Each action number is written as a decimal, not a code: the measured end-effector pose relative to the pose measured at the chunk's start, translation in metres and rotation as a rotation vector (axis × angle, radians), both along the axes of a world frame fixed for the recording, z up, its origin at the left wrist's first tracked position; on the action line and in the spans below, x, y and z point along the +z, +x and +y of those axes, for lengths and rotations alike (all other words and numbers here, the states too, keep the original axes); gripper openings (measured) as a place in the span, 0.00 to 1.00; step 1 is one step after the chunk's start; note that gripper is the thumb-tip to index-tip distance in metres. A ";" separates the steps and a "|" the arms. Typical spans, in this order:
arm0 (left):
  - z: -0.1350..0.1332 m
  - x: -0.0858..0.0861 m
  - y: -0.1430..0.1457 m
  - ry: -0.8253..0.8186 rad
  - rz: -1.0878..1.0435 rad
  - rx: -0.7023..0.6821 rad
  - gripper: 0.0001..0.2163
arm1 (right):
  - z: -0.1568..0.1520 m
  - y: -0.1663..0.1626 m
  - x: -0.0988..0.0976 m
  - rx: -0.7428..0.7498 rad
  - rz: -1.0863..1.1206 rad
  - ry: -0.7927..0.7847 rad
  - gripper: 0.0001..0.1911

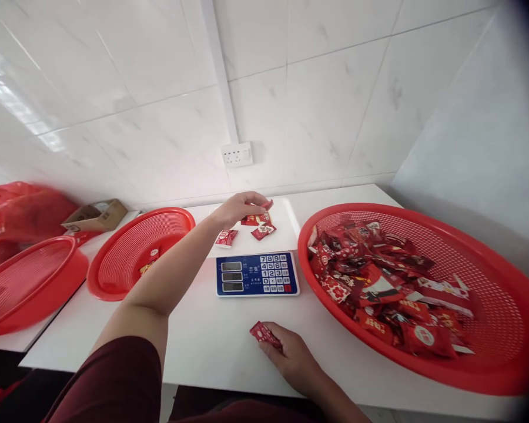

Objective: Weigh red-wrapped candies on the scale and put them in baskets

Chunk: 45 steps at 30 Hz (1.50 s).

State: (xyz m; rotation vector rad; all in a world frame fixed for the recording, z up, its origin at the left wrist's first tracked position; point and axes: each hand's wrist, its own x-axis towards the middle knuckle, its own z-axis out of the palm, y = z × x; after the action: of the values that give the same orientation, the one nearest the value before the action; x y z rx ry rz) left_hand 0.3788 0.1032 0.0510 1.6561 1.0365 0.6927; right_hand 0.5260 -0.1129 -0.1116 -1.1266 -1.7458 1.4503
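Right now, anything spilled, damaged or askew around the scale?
Nothing stands out. Loose packets lie at varied angles on the pan of the scale, more fill the right basket; right hand holds some. No visible tears, though wrappers are too small to be sure.

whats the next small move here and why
Probably have the left hand release its red packet onto the white pan: the hand is over it, near packets lying there, and the right hand holds at least one more.
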 end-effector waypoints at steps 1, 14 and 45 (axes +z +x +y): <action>-0.001 -0.002 -0.010 0.053 0.107 0.033 0.10 | 0.000 0.000 0.000 0.001 -0.004 -0.005 0.15; -0.028 -0.025 -0.058 0.315 0.291 0.331 0.14 | 0.000 -0.006 -0.011 -0.057 -0.086 -0.030 0.18; -0.159 -0.107 -0.053 0.490 0.170 -0.077 0.19 | 0.019 -0.022 -0.012 -0.111 0.748 -0.689 0.14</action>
State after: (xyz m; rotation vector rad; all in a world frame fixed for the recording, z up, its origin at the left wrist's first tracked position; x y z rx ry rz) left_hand 0.3256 -0.0556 -0.0565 2.1970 0.9625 0.8091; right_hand 0.5045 -0.0936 -0.1233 -0.7844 -0.6715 2.1118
